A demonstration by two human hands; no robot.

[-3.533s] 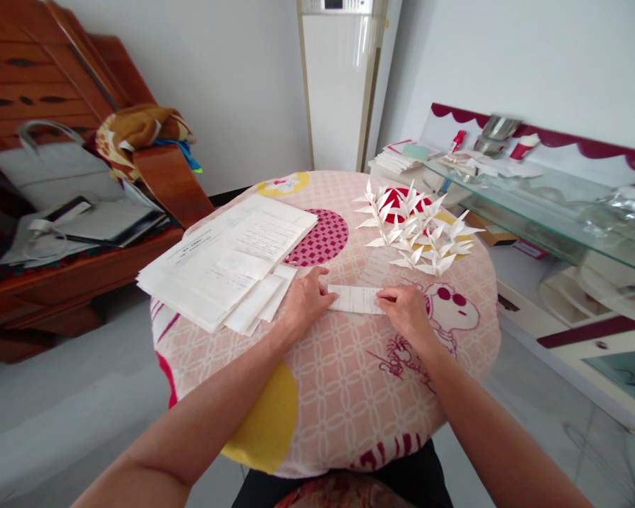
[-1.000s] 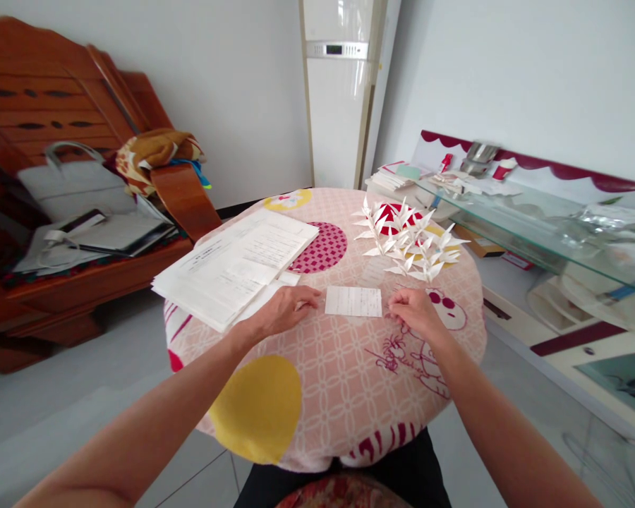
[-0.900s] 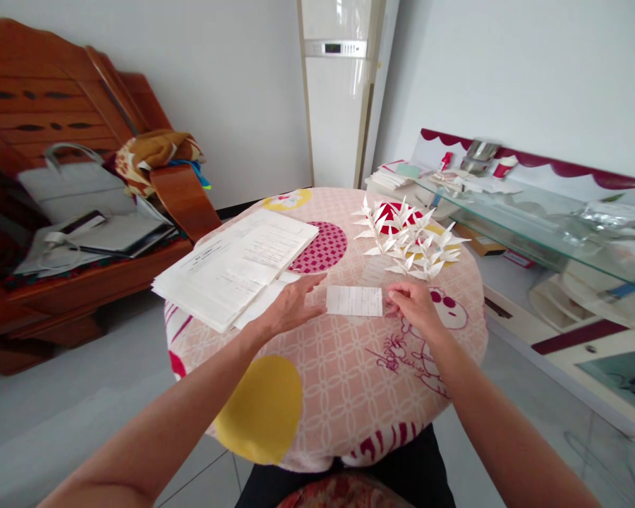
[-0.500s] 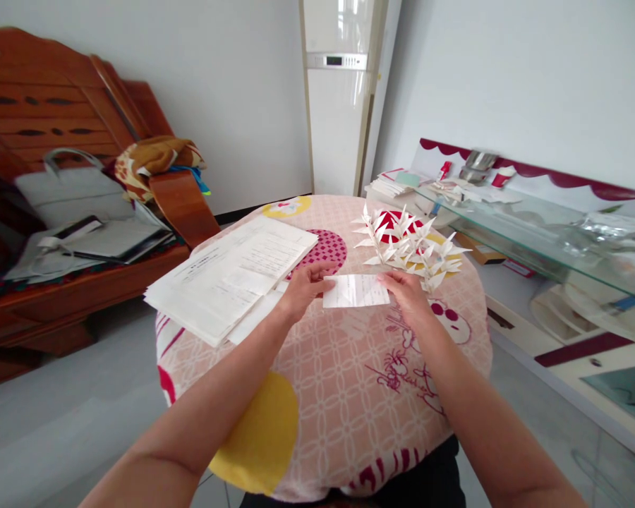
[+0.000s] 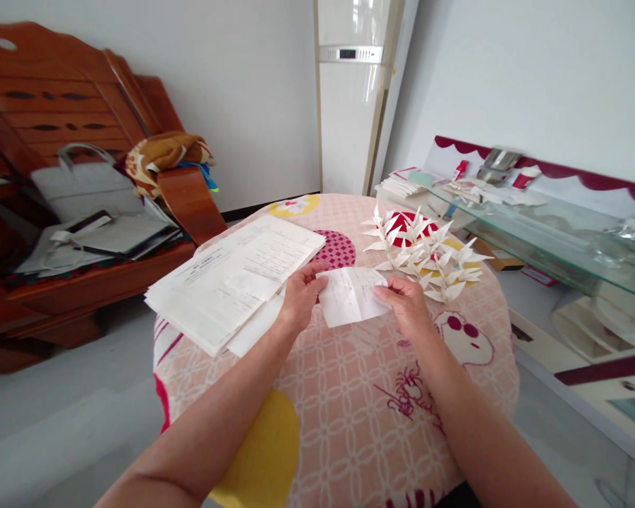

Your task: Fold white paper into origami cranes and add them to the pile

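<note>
A small white sheet of paper [image 5: 352, 298], creased down its middle and with faint writing, is held up over the round table. My left hand [image 5: 303, 296] pinches its left edge between thumb and fingers. On the opposite edge my right hand [image 5: 405, 300] grips the same sheet. Just beyond my right hand stand several folded white paper cranes [image 5: 423, 247] in a cluster. To the left of my left hand lies a stack of printed and handwritten papers [image 5: 216, 282].
A patterned pink tablecloth [image 5: 343, 409] covers the round table. At the right is a glass-topped cabinet [image 5: 550, 240] with papers and metal bowls. A wooden bench [image 5: 63, 113] with a grey bag [image 5: 85, 187] stands left, and a tall white air conditioner [image 5: 349, 120] behind.
The sheet between my hands has opened out from a narrow strip to a taller piece with a visible crease. Both hands keep hold of it. The view has shifted slightly left.
</note>
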